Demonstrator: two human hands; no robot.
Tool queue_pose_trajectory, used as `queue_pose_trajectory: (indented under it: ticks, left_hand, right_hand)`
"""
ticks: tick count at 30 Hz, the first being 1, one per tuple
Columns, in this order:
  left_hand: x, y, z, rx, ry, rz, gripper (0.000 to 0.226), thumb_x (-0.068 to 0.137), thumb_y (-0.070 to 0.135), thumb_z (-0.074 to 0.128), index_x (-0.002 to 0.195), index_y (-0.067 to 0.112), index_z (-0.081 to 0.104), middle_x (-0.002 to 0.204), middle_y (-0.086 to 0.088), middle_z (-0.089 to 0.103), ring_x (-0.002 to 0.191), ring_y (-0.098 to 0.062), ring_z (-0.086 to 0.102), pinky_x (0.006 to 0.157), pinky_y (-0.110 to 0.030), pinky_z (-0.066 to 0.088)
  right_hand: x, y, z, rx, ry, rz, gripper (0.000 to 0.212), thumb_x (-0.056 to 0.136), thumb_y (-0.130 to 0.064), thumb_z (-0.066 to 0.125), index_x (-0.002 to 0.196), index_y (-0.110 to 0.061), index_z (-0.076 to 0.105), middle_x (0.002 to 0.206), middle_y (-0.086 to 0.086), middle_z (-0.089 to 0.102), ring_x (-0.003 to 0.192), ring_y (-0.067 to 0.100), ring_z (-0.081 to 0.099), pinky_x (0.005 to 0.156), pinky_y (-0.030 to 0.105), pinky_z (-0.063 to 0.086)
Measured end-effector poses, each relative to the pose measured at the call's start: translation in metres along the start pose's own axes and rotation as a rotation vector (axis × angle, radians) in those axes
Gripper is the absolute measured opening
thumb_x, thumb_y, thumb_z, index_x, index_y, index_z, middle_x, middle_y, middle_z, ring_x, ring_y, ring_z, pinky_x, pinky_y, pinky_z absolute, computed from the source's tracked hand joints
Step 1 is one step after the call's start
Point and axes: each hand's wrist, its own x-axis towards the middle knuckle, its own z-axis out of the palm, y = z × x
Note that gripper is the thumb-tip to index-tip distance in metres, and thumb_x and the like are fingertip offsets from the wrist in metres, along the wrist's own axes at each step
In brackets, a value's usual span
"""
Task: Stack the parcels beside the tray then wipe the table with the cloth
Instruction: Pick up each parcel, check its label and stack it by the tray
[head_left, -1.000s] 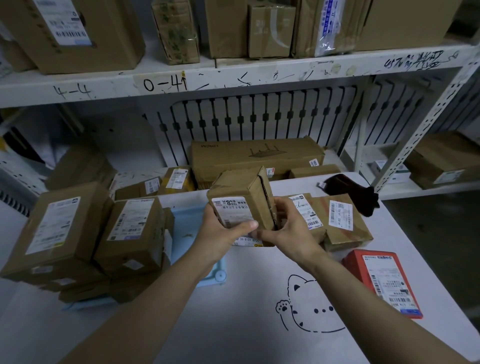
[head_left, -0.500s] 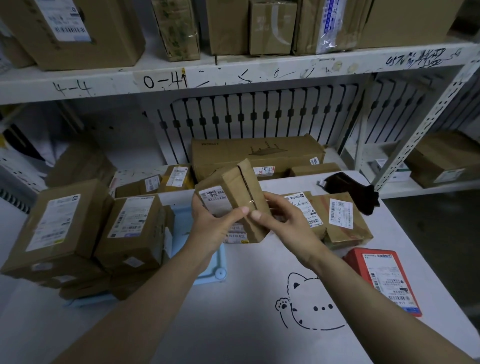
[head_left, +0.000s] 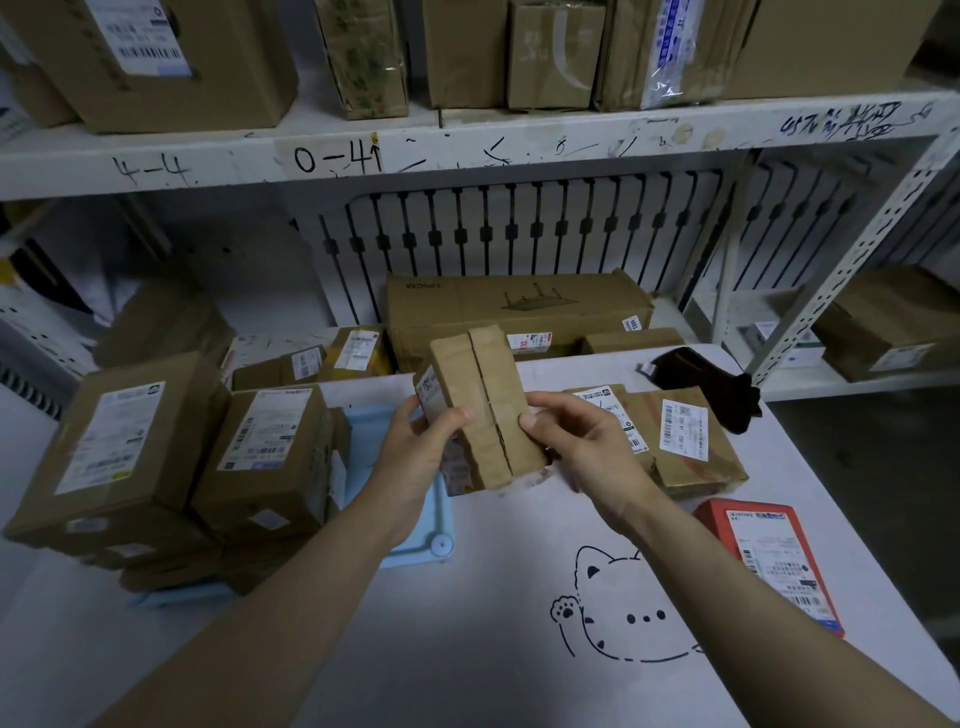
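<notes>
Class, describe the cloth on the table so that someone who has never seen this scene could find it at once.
Start at the white table with the cat drawing and look to its far right corner, next to the slanted shelf post. The cloth lies there, crumpled, just beyond the labelled brown parcels. It is the only dark, soft, shapeless thing among boxy cardboard packages.

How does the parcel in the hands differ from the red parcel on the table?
The held parcel is brown cardboard; the red parcel is red. The held parcel is lifted and tilted, gripped by the left hand and right hand; the red parcel lies flat, untouched. Both carry printed labels.
</notes>
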Motion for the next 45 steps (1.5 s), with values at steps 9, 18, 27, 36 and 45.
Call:
queue_pose_trajectory:
  ticks: [9,18,27,36,45]
  left_hand:
    - [-0.001,0.007,-0.002,0.032,-0.049,-0.171,0.046,0.084,0.047,0.068,0.123,0.023,0.062,0.119,-0.005,0.068,0.11,-0.027,0.063,0.092,-0.047,0.054]
    - [0.003,0.008,-0.006,-0.016,-0.036,-0.384,0.072,0.072,0.074,0.062,0.116,0.018,0.06,0.117,-0.016,0.067,0.106,-0.035,0.065,0.089,-0.055,0.055]
    - [-0.003,0.013,-0.008,-0.025,-0.03,-0.49,0.083,0.07,0.079,0.057,0.12,0.013,0.056,0.112,-0.02,0.068,0.1,-0.038,0.067,0.074,-0.05,0.059]
    - [-0.008,0.006,-0.005,-0.18,-0.178,-0.442,0.049,0.095,0.051,0.049,0.124,0.015,0.064,0.12,-0.017,0.069,0.112,-0.034,0.064,0.094,-0.058,0.05]
    - [-0.008,-0.002,-0.016,-0.422,-0.299,-0.419,0.066,0.082,0.056,0.063,0.133,0.014,0.059,0.127,-0.02,0.065,0.122,-0.039,0.058,0.104,-0.061,0.041]
  right_hand:
    - [0.002,-0.007,0.002,0.015,0.003,0.014,0.02,0.092,-0.015,0.068,0.111,-0.013,0.074,0.104,0.02,0.07,0.091,0.016,0.066,0.071,0.021,0.058]
    - [0.002,-0.007,0.007,-0.054,-0.025,-0.003,0.022,0.099,-0.019,0.058,0.113,-0.02,0.075,0.11,0.013,0.073,0.091,0.026,0.065,0.087,0.046,0.057]
    - [0.001,-0.01,0.01,-0.026,-0.055,0.009,0.021,0.1,-0.015,0.056,0.104,-0.021,0.076,0.105,0.023,0.071,0.083,0.027,0.059,0.079,0.037,0.055]
    - [0.001,-0.004,0.011,-0.013,-0.075,-0.027,0.022,0.089,-0.009,0.071,0.108,-0.018,0.076,0.089,0.003,0.067,0.084,0.009,0.06,0.08,0.019,0.052]
    - [-0.001,-0.007,0.011,-0.139,-0.087,-0.155,0.048,0.076,-0.004,0.083,0.115,-0.03,0.073,0.122,-0.01,0.064,0.117,0.007,0.057,0.104,0.04,0.051]
